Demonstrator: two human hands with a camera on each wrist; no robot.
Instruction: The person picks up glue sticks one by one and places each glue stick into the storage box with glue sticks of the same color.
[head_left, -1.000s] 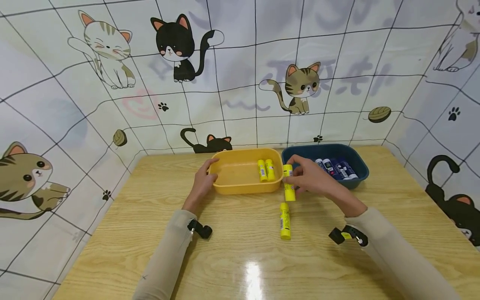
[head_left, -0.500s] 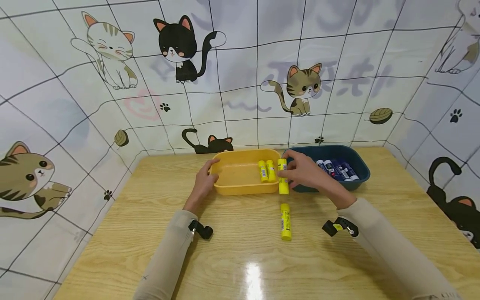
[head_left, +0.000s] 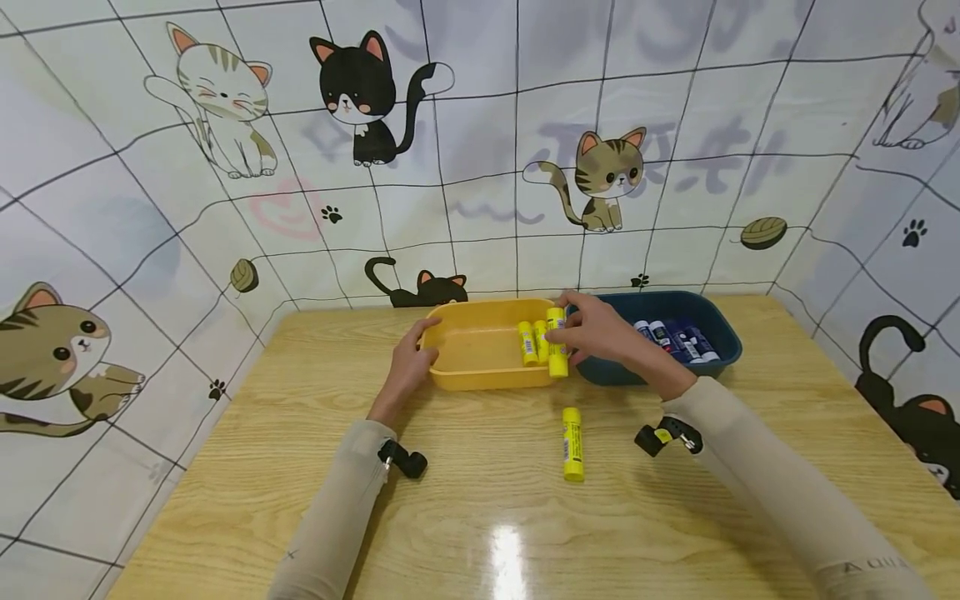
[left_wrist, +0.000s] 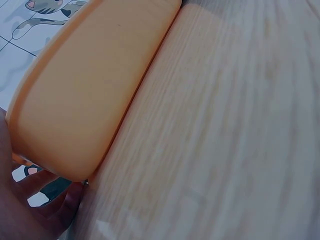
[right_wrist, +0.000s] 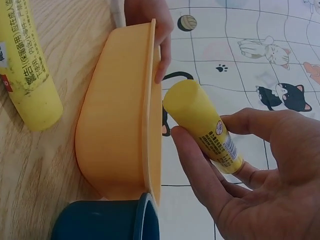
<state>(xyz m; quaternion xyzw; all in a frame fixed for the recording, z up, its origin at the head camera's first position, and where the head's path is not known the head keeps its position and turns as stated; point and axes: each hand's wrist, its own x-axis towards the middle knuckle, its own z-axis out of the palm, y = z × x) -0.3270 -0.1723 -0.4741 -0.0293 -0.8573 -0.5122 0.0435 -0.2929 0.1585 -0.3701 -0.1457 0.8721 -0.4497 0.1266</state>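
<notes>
My right hand (head_left: 598,329) pinches a yellow glue stick (head_left: 557,360) between thumb and fingers, over the right end of a yellow plastic bin (head_left: 487,382). In the right wrist view this glue stick (right_wrist: 197,117) is tilted, its printed label facing the camera. Two similar glue sticks (head_left: 528,345) lie side by side inside the bin, the right one partly hidden by the held one. At the bin's left end my left hand (head_left: 408,362) grips the rim; its fingers (left_wrist: 62,207) curl at the bin's corner in the left wrist view. Another yellow glue stick (head_left: 573,446) lies on the table nearer me.
A dark blue bin (head_left: 611,375) stands right beside the yellow one, holding several dark and white tubes (head_left: 678,340). Behind both rises a wall covering (head_left: 480,242) printed with cats. The wooden table (head_left: 465,467) extends towards me.
My right hand has carried the glue stick left and slightly away from me, from near the gap between the bins to over the yellow bin's right end. The left hand keeps its grip.
</notes>
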